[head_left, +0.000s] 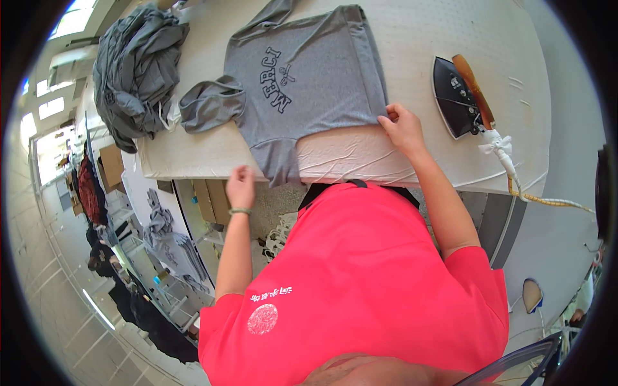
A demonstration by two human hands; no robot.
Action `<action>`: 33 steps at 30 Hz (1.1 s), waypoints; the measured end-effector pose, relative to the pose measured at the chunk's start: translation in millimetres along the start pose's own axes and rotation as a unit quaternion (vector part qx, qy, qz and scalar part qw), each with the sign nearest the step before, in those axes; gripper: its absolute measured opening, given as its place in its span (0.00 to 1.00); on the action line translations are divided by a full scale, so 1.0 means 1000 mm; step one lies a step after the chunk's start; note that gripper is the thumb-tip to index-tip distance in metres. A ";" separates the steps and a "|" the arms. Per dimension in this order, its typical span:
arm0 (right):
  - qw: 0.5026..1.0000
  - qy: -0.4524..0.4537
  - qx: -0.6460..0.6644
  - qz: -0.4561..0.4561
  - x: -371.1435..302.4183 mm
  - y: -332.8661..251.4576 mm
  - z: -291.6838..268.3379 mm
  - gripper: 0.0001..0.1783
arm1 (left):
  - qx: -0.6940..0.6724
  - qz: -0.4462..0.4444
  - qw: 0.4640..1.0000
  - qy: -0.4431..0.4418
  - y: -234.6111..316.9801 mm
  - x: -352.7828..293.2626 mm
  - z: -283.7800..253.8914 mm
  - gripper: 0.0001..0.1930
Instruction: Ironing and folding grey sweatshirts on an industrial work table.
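A grey hooded sweatshirt (pixel 328 71) with dark lettering and a small bow print lies on the pale padded table, hood to the left and hem to the right. My right hand (pixel 404 128) pinches the near corner of its hem between thumb and fingers. One sleeve hangs toward the table's front edge and looks slightly blurred. Just left of that sleeve, my left hand (pixel 241 188) is held apart from the cloth at the table edge. Its fingers look curled but are smeared by motion, and nothing shows in them.
A black iron (pixel 456 96) with a brown handle stands on the table's right side, its wrapped cord (pixel 515 183) running off the right edge. Crumpled grey garments (pixel 138 71) are heaped at the far left. Folded grey clothes (pixel 177 251) lie on a lower white surface.
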State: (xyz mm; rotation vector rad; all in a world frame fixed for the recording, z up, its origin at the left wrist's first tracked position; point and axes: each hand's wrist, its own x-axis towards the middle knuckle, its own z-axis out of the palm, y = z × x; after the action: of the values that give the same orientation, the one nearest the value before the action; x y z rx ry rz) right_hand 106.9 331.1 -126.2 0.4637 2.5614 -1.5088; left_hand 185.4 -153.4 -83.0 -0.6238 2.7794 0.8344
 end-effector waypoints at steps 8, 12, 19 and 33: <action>0.999 -0.029 -0.029 -0.017 -0.011 -0.019 -0.015 0.22 | -0.554 -0.292 0.777 0.064 -0.015 0.238 -0.048 0.20; 0.998 -0.049 -0.023 -0.036 -0.009 -0.027 -0.016 0.22 | -0.495 -0.211 0.835 0.116 -0.046 0.301 -0.077 0.17; 0.993 -0.069 0.008 0.097 -0.017 -0.051 -0.020 0.22 | 0.151 0.522 0.840 0.007 0.325 0.262 0.012 0.25; 0.999 0.004 -0.046 -0.014 -0.023 -0.063 0.001 0.13 | 0.472 0.734 0.375 -0.315 0.509 0.297 0.118 0.24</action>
State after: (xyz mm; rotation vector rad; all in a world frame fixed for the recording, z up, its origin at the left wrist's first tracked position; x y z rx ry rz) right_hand 107.8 296.9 -68.0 0.4238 2.6404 -1.3924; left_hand -299.0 195.4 -15.8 2.0329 1.6817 -0.5690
